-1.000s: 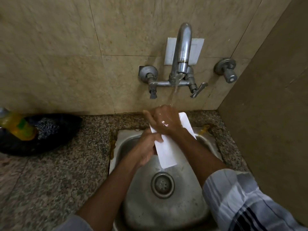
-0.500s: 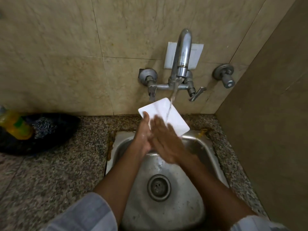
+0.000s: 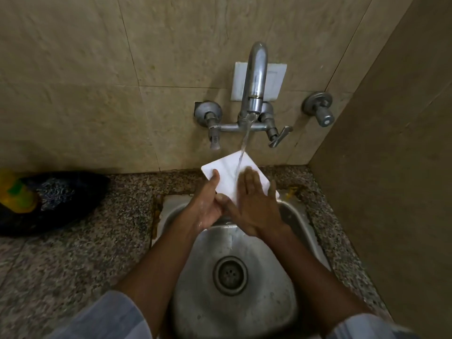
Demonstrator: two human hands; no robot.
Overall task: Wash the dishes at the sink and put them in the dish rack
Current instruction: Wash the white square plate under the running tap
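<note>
At far left a yellow bottle (image 3: pixel 17 192) lies on a dark bag (image 3: pixel 63 199), untouched. Your left hand (image 3: pixel 208 204) grips the white plate (image 3: pixel 230 172) by its near-left edge, thumb on top, now holding it flatter under the tap (image 3: pixel 253 79) than half a second ago. Your right hand (image 3: pixel 256 206) has slid up the face, fingers straight and pressing, so rinsing looks underway over the sink (image 3: pixel 234 277). No rack is visible.
</note>
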